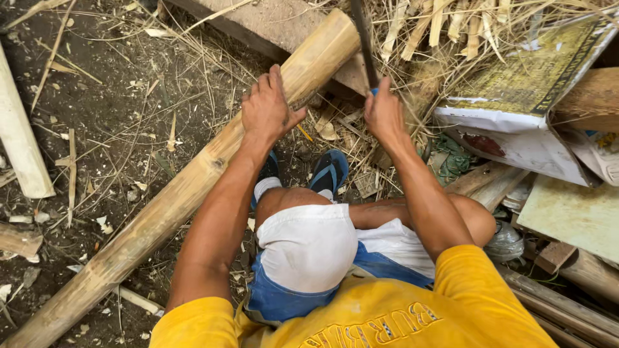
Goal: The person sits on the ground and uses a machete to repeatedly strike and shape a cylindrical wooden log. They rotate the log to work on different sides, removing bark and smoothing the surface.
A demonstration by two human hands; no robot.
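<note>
Bamboo pole (174,200) lies diagonal on dirt ground (109,109), long axis from our lower left to upper right. Our left hand (267,106) presses flat on it near far end. Our right hand (383,113), just beside, grips dark blade (363,38), upright.

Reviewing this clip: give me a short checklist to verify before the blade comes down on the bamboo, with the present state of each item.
1. Left hand steadies the bamboo pole: ok, palm pressed on top.
2. Right hand grips the blade: ok, fist closed on the handle.
3. Left fingers clear of the blade's path: cannot tell; the hands are close together.
4. Feet clear: not ok, the sandalled foot lies just below both hands.
5. Pole supported at its far end: ok, it rests on the wooden block.
</note>
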